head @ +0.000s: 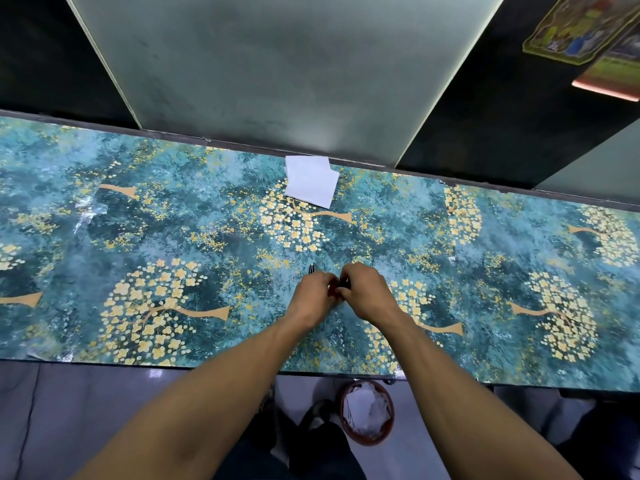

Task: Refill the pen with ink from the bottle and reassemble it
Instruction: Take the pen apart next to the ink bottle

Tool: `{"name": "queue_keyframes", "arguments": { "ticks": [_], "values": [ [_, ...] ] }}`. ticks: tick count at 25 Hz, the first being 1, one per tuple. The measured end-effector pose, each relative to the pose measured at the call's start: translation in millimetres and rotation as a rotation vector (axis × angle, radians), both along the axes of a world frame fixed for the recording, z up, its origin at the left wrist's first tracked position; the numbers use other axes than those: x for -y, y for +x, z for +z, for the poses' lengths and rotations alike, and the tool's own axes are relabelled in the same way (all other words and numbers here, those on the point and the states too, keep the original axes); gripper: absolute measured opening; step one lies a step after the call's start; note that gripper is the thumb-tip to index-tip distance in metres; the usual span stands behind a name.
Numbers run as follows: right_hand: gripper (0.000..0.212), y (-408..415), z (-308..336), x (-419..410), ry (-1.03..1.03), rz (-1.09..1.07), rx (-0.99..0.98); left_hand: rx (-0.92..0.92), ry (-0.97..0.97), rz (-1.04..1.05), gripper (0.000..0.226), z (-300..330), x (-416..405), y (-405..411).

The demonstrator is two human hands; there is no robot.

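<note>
Gripping dark pen (341, 285) between both hands (337, 292), fingers closed; black tip with silver clip poking past left hand (313, 294).

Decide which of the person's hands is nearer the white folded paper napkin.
Roughly equal, perhaps the right. The left hand and right hand meet below the white folded paper napkin, well short of it.

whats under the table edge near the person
A round bin stands on the floor there, holding crumpled white paper. The tabletop hides whatever lies further under it.
</note>
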State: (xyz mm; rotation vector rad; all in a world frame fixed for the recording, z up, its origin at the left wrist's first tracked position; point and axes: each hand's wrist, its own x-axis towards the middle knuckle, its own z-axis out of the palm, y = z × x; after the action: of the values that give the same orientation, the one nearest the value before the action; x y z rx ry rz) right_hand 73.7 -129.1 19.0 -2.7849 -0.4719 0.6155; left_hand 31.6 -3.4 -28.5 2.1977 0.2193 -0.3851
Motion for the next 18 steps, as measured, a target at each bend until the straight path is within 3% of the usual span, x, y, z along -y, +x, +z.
{"name": "queue_keyframes", "arguments": {
  "ticks": [5,9,13,18],
  "values": [
    [0.026,7.3,-2.9,10.7,0.055,0.129,-0.087,-0.001,-0.051,0.041,0.028,-3.9,0.2,-3.2],
    [0.036,1.6,-4.7,11.0,0.046,-0.066,-0.068,0.03,-0.067,0.046,0.03,-3.3,-0.5,-4.2],
    [0.032,-1.6,-3.6,-0.9,-0.062,-0.106,0.018,0.046,-0.061,0.044,0.03,0.1,-0.7,-5.1],
    [0.023,3.4,-3.6,1.0,0.037,0.033,-0.041,0.03,-0.047,0.035,0.032,-1.0,-1.2,-4.3]
  ]
}}
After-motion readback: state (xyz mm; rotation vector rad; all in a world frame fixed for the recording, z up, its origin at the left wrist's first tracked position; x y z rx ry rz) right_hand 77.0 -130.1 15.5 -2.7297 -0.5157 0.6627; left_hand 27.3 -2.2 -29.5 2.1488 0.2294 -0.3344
